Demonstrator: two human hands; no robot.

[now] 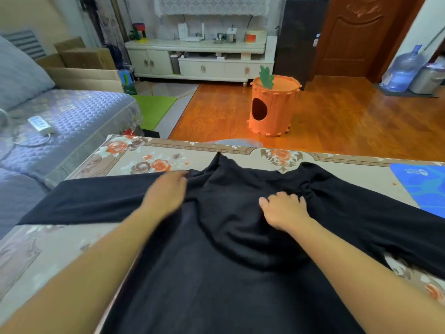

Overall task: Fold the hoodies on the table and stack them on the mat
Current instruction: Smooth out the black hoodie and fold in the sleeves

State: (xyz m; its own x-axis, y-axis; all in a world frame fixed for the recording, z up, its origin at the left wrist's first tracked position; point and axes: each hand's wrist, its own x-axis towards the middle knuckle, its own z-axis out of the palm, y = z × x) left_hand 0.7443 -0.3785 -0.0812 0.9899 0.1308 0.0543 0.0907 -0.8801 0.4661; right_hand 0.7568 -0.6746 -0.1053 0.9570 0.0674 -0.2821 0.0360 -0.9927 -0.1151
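Observation:
A black hoodie (pixel 228 273) lies spread flat on the floral-covered table (pixel 134 155), hood pointing away from me and sleeves stretched out to the left and right. My left hand (pixel 166 194) rests flat on the fabric at the left shoulder, where the left sleeve begins. My right hand (pixel 283 209) lies on the upper chest near the right shoulder, its fingertips bent down into the cloth; whether they pinch a fold I cannot tell. A blue mat (pixel 423 184) sits at the table's right edge, partly cut off by the frame.
A grey-blue sofa (pixel 60 121) with a remote control (pixel 39 125) stands to the left. Beyond the table's far edge is a wooden floor with an orange carrot-shaped pet house (pixel 272 107). A white cabinet (pixel 199 59) lines the back wall.

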